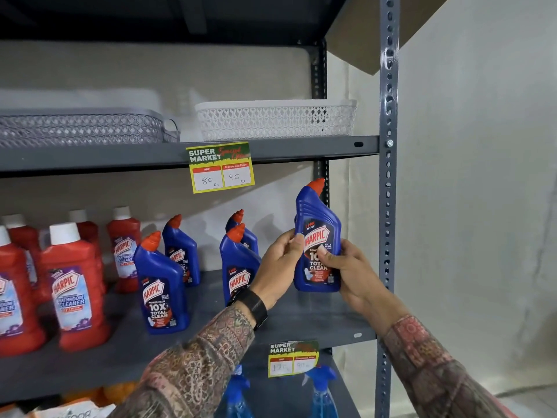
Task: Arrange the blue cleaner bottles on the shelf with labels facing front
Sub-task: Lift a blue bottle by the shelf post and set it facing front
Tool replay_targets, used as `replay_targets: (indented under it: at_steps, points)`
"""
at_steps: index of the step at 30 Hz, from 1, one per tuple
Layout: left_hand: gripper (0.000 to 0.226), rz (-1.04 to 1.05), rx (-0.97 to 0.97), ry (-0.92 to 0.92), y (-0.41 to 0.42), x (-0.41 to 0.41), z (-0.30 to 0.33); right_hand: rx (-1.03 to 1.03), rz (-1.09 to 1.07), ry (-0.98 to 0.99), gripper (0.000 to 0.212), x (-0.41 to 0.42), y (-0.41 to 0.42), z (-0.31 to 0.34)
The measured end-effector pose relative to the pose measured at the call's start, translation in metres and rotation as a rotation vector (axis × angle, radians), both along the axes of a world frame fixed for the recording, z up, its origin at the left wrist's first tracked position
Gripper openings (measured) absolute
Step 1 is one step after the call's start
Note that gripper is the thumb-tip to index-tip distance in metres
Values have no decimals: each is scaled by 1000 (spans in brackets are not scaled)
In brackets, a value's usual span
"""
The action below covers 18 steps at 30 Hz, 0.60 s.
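I hold one blue cleaner bottle (318,224) with a red cap upright at the right end of the grey shelf (316,321), its label facing me. My left hand (278,267) grips its left side and my right hand (349,273) its lower right, the thumb across the label. Further left stand several more blue bottles: one at the front (161,285), one behind it (180,251), and a pair (238,260) partly hidden by my left hand. Their labels face forward or slightly right.
Red bathroom cleaner bottles (73,285) fill the shelf's left part. A grey basket (81,128) and a white basket (275,120) sit on the shelf above, with price tags (221,167) on the edges. The slotted upright post (388,176) bounds the right side. Spray bottles (321,390) stand below.
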<state>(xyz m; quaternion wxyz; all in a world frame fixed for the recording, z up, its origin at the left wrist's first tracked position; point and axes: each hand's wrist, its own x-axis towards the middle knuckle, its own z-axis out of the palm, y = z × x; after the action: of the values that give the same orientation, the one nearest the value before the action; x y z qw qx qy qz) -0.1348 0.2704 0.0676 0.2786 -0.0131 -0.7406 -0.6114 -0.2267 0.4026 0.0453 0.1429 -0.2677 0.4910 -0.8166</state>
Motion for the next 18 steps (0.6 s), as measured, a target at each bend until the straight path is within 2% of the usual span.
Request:
replay_targets:
  at_steps: [3, 6, 12, 18]
  points:
    - [36, -33, -40, -75, -1, 2, -2, -7, -78, 18, 40, 1, 0, 1]
    - [34, -60, -95, -154, -3, 1, -2, 12, -134, 87, 37, 0, 0, 3]
    - [37, -8, -135, -138, -2, -13, -7, 108, -224, 224, 33, -7, 1, 2]
    - [42, 48, -217, -184, -2, -33, -34, 227, -288, 227, 35, -20, -1, -23]
